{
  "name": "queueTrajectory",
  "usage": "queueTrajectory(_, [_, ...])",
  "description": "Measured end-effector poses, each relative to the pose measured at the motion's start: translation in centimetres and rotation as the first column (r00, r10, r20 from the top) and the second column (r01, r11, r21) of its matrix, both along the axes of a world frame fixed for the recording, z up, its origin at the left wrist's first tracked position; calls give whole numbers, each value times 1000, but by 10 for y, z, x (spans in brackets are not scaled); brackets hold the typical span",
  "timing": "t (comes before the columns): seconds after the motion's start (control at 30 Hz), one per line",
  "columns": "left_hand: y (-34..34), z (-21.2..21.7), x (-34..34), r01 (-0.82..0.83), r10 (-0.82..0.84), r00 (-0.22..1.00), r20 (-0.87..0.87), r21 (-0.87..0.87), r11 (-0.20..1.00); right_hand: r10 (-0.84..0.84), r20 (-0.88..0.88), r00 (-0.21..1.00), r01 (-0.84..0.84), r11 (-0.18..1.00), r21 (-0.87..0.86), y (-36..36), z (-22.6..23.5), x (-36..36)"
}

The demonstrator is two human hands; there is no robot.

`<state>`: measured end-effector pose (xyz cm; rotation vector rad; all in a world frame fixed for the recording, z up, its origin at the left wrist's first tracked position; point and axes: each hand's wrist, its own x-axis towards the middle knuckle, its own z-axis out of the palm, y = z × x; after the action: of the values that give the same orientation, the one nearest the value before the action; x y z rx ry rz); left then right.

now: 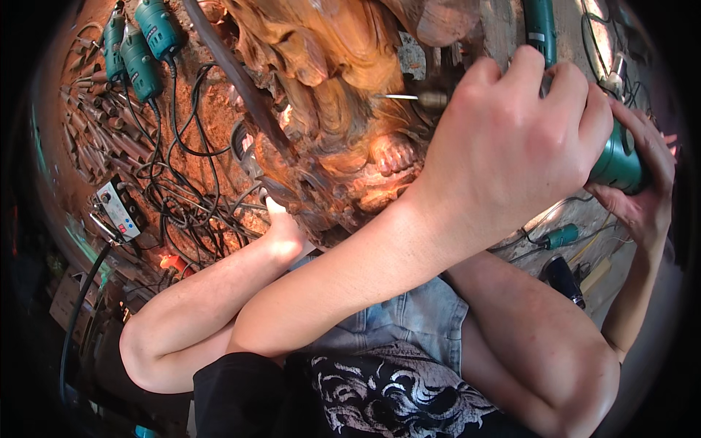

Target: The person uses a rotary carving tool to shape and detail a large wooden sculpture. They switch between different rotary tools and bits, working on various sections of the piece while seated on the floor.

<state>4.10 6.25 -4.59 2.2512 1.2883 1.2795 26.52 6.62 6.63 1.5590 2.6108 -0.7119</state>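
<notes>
A reddish-brown wood carving (332,62) with draped folds and a carved foot (394,153) stands in front of me. My left hand (515,135) reaches across to the right, its fingers curled round the front part of a die grinder. The grinder's thin, bright bit (400,96) points left, close to the carved folds; I cannot tell whether it touches. My right hand (646,171) grips the green rear body of the die grinder (617,164). The middle of the tool is hidden behind my left hand.
Several green power tools (139,58) lie at the far left, beside tangled black cords (182,190) and many loose bits (91,139). A white control box (118,210) sits at the left. Another green tool (539,29) lies at the back right. My bent legs flank the carving's base.
</notes>
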Motion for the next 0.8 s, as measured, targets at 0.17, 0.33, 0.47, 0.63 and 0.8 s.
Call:
queueTrajectory(0.17, [-4,9,-4,20,-22,999,-48,-43,999,7,-28,1000,-7,1000,3,3,-3,1])
queueTrajectory(0.33, [-2,7,-6,25,-27,999,-45,-41,999,52,7,999,-52,998,20,9,1,-7])
queueTrajectory(0.47, [2,4,-9,-1,-1,997,-79,-23,1000,57,-26,998,-56,997,47,13,-9,-10])
queueTrajectory(0.63, [5,4,-13,14,-15,997,-79,-7,1000,70,-1,998,-69,996,62,13,-7,-12])
queueTrajectory(0.8, [3,3,-8,-4,3,997,-78,-20,1000,75,-12,997,-74,997,19,16,-6,-9])
